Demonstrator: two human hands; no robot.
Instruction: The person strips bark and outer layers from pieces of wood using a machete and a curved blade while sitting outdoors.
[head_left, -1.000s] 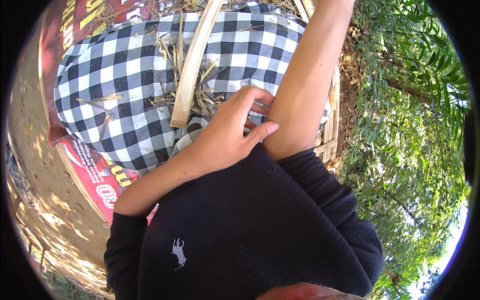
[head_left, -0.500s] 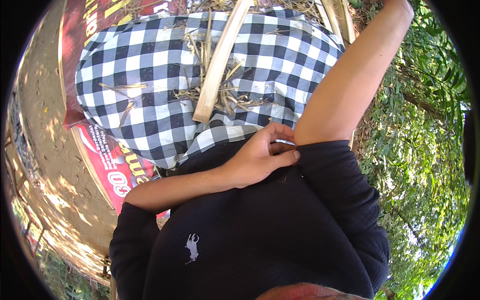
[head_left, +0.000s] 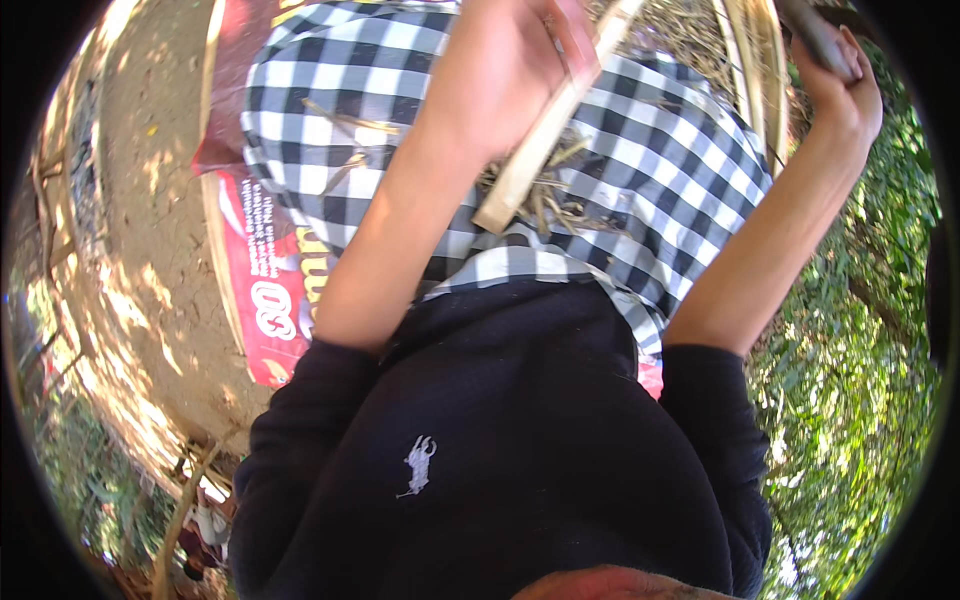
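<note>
My left hand (head_left: 525,60) is closed at the edge of a pale, flat wooden strip (head_left: 530,165), fingers curled against it near the top of the view. The strip slants over my lap, which is covered by a black-and-white checked cloth (head_left: 340,90). Shavings and dry slivers (head_left: 555,205) lie on the cloth beside the strip's lower end. Raised at the upper right, my right hand (head_left: 845,95) is wrapped round a dark, rounded handle (head_left: 820,40). The far end of whatever this handle belongs to is cut off by the view's edge.
Beneath the cloth lies a red printed banner sheet (head_left: 265,300). Several long pale strips (head_left: 755,70) lie at the upper right. Bare brown soil (head_left: 150,230) spreads on the left, green foliage (head_left: 840,400) on the right. A person (head_left: 208,525) appears far off at lower left.
My left hand has left my right elbow and moved up to the wooden strip. My right forearm has swung outward, bringing the hand and dark handle into view.
</note>
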